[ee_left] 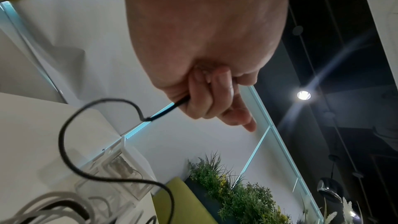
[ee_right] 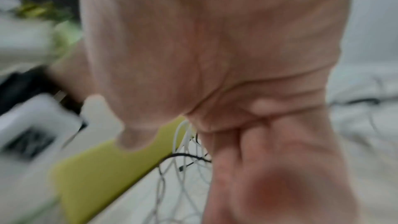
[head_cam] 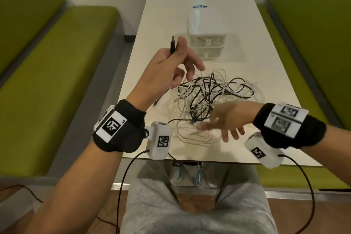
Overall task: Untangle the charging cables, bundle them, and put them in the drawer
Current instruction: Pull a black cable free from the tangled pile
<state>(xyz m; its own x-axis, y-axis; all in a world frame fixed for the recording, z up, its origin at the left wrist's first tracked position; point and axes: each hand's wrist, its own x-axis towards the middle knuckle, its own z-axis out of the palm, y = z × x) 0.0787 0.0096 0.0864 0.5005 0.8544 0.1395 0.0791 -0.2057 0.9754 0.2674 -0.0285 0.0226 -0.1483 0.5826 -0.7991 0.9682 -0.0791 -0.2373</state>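
Note:
A tangle of black and white charging cables (head_cam: 209, 99) lies on the white table (head_cam: 266, 74) in front of me. My left hand (head_cam: 171, 64) is raised above the tangle's left side and grips a black cable (ee_left: 64, 142) near its USB plug (head_cam: 172, 43), which sticks up out of the fist. The cable hangs from the hand down to the pile. My right hand (head_cam: 224, 121) hovers low over the near right part of the tangle (ee_right: 185, 151), fingers spread and holding nothing. Behind the tangle stands a small translucent drawer unit (head_cam: 207, 32) with two drawers, both closed.
Green bench seats (head_cam: 57, 74) flank the narrow table on both sides. The table's near edge (head_cam: 209, 159) is just above my lap. Green plants (ee_left: 237, 190) stand beyond the table's far side in the left wrist view.

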